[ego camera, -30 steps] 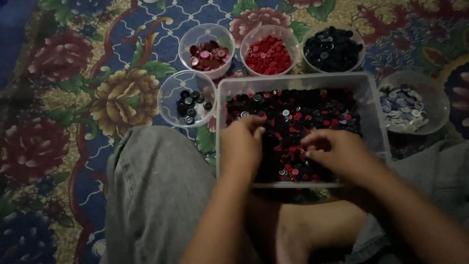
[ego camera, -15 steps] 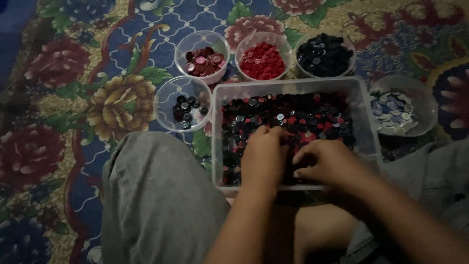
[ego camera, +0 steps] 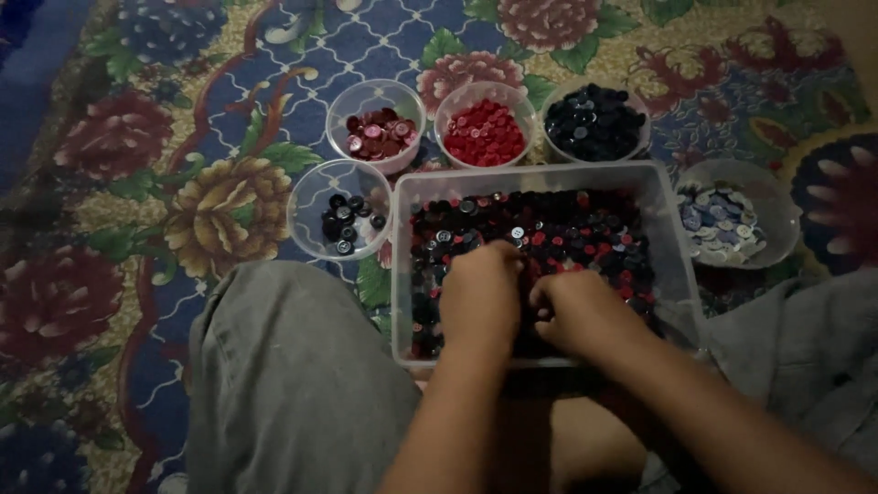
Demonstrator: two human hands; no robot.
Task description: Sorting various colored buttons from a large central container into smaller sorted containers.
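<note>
Two bare forearms, no sleeves, no watch or rings visible. Left hand [ego camera: 480,297] and right hand [ego camera: 581,311] bare. Grey trousers [ego camera: 293,384], loose fabric w/ creases and a seam line near the knee; same grey cloth on the other leg. Bare foot [ego camera: 585,439], dim.

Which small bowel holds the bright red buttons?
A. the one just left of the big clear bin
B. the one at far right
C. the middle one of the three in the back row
C: the red buttons fill the middle bowl of the back row, between the maroon bowl and the dark bowl.
</note>
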